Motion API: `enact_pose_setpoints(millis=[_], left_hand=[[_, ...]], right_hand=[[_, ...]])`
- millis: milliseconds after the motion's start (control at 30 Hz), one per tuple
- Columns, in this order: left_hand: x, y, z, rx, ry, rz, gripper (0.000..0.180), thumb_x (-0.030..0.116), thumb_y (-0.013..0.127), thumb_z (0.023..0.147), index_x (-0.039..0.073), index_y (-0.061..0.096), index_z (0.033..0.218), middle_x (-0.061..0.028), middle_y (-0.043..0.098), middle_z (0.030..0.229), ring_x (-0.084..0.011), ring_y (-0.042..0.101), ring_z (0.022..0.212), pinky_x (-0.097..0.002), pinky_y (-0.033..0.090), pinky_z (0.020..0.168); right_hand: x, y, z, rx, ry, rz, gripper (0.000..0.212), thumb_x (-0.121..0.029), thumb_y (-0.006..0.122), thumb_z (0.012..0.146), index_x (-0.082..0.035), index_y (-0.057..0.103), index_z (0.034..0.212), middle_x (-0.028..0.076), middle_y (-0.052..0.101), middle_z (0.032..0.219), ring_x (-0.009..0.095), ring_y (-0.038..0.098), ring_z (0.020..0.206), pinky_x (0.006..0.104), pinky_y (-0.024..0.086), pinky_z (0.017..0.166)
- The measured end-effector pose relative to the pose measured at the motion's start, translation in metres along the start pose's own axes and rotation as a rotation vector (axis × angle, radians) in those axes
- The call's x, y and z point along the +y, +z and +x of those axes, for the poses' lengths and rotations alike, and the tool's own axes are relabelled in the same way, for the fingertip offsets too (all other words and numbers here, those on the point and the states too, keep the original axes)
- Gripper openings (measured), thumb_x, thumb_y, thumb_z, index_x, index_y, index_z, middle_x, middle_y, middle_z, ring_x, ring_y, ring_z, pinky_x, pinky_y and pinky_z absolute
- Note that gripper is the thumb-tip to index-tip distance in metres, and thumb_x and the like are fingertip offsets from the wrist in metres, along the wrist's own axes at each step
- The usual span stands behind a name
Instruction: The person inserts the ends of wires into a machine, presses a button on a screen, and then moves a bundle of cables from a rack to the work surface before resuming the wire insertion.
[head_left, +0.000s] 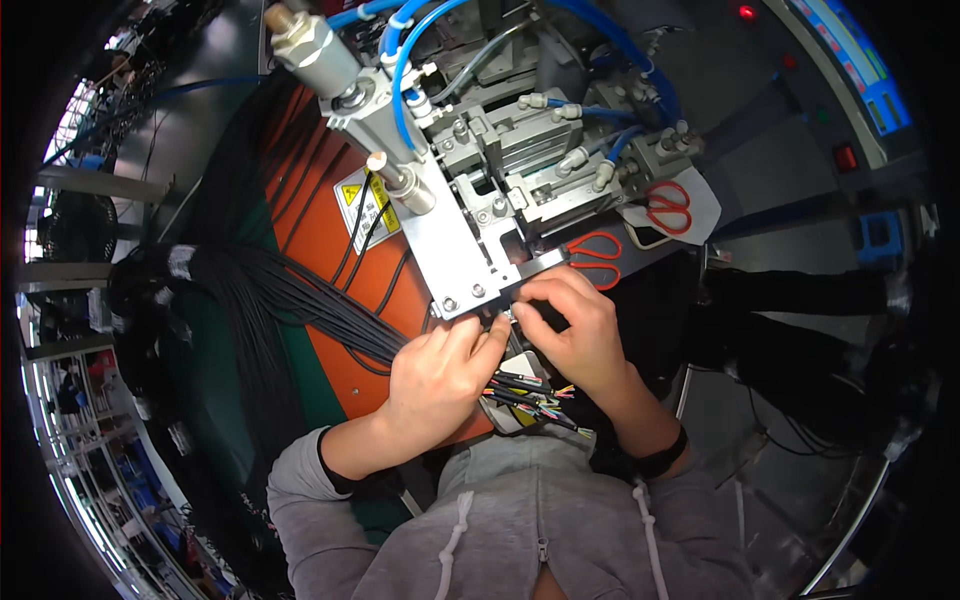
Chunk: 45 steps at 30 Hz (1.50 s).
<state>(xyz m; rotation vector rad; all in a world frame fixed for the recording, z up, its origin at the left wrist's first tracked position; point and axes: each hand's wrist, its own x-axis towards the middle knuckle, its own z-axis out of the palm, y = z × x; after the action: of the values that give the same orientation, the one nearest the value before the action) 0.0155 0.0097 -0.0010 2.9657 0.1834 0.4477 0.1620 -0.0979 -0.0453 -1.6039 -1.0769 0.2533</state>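
My left hand [435, 378] is closed, its thumb and fingertips pinched together just below the front edge of the machine's metal plate [440, 250]. My right hand [577, 325] is curled beside it, thumb and forefinger almost meeting at the same spot. Whatever is between the fingertips is too small and too hidden to name. A thick bundle of black cables [300, 295] runs from the left toward my left hand. Below the hands, cable ends [540, 400] stick out with stripped, coloured wires.
Blue air hoses [630, 55] loop over the pneumatic machine. Red-handled scissors [597, 262] lie right of the plate, with another red-handled pair [668, 208] farther off. An orange board [325, 365] lies under the cables. More black cables [800, 295] hang at the right.
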Motion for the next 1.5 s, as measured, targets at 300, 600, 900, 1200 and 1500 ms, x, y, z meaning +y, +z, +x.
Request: enact_pose_setpoints(millis=[300,600,900,1200,1500], left_hand=[[0.002,0.0,0.0,-0.027,-0.013,0.033,0.038,0.008,0.065,0.074,0.009,0.07,0.111,-0.0017,0.049,0.078,-0.014,0.053,0.064,-0.0273,0.044,0.052],[0.005,-0.008,0.0,-0.043,-0.031,0.094,0.044,0.007,0.065,0.071,0.014,0.071,0.114,-0.0017,0.059,0.089,-0.013,0.059,0.067,-0.0267,0.045,0.056],[0.006,-0.006,-0.006,-0.042,-0.064,0.096,0.047,0.008,0.066,0.07,0.016,0.071,0.116,-0.002,0.057,0.085,-0.0151,0.058,0.066,-0.0288,0.044,0.056],[0.007,-0.005,-0.008,0.016,-0.07,0.088,0.039,0.006,0.064,0.076,0.014,0.07,0.114,0.0024,0.05,0.075,-0.0114,0.052,0.065,-0.0271,0.039,0.053],[0.006,0.001,-0.016,0.039,-0.102,0.065,0.04,0.009,0.064,0.073,0.013,0.071,0.112,0.0021,0.05,0.075,-0.0106,0.054,0.066,-0.0262,0.041,0.056]], right_hand=[[0.005,0.002,-0.003,0.016,-0.06,-0.011,0.013,0.0,0.073,0.071,-0.002,0.063,0.078,0.009,0.063,0.08,0.025,0.062,0.074,0.034,0.05,0.066],[0.01,0.015,-0.013,0.017,0.343,0.255,0.01,-0.004,0.066,0.077,0.0,0.058,0.079,0.006,0.058,0.074,0.015,0.057,0.067,0.0279,0.045,0.062],[0.028,0.008,-0.019,-0.072,0.645,0.812,0.008,-0.008,0.064,0.091,-0.001,0.065,0.092,-0.001,0.064,0.084,0.004,0.058,0.076,0.0203,0.046,0.07],[0.035,-0.027,-0.029,0.089,0.672,0.401,0.01,-0.007,0.063,0.091,0.002,0.068,0.093,0.005,0.066,0.088,0.009,0.06,0.077,0.0229,0.047,0.072],[0.012,-0.01,-0.009,-0.168,0.196,0.084,0.009,-0.003,0.066,0.086,0.004,0.068,0.091,0.011,0.067,0.091,0.018,0.063,0.086,0.0287,0.048,0.08]])
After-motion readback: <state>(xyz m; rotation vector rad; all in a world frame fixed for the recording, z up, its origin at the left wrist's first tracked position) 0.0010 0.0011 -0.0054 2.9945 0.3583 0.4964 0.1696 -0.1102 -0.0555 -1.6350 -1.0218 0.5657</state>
